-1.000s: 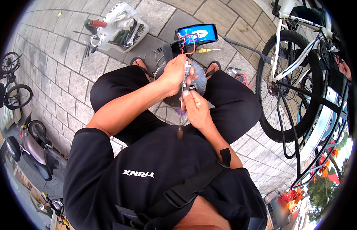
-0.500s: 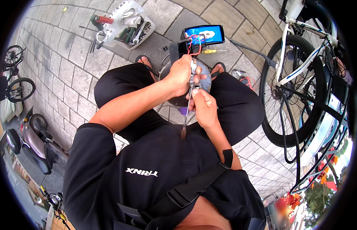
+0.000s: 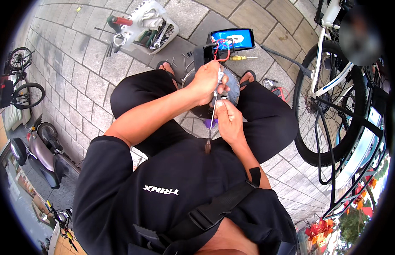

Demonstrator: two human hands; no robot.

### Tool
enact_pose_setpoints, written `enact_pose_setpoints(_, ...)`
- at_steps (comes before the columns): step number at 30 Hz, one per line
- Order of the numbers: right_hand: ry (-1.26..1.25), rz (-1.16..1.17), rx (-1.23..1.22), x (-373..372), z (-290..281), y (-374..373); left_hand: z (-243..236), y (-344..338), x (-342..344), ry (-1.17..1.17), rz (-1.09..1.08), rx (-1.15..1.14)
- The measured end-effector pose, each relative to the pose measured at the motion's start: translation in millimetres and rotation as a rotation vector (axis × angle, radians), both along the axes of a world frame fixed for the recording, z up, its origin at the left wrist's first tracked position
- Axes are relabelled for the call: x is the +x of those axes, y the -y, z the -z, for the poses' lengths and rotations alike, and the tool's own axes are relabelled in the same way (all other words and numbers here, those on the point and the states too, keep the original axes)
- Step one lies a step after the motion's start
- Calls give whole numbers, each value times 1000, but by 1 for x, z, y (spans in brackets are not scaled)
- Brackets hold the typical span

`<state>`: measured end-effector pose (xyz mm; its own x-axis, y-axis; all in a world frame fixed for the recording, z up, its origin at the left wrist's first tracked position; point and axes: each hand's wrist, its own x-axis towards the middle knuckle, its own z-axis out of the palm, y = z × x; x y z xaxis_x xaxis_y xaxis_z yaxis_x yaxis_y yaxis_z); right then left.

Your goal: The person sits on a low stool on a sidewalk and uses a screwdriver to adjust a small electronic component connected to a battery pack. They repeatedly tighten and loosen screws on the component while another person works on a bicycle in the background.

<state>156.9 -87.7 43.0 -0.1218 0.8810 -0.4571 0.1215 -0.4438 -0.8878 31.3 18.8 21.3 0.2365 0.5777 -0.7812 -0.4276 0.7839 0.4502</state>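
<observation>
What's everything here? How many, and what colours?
Tool bin: one, whitish, upper left
Open case: one, black and blue, top
Wires: several, mostly red, beside case
Short screwdriver: one, yellow, near case
Long screwdriver: one, brown handle, centre
Small part: one, silver, in left hand
Round drum: one, grey, upper centre
Bicycle: one, white, right
Scooter: one, silver, left
More bicycles: count unclear, dark, far left
Foliage: uncountable, red and green, lower right
Shirt: one, black, bottom
Left hand, right hand: one each, bare, centre
</observation>
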Motion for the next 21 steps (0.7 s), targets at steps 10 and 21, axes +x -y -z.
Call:
enact_pose_setpoints(10, -268, 16, -151, 1, 15, 14, 2, 2, -3, -26, 71, 15)
enact_pose_setpoints(21, -521, 192, -324, -13, 12, 8, 4, -1, -7, 5, 44, -13)
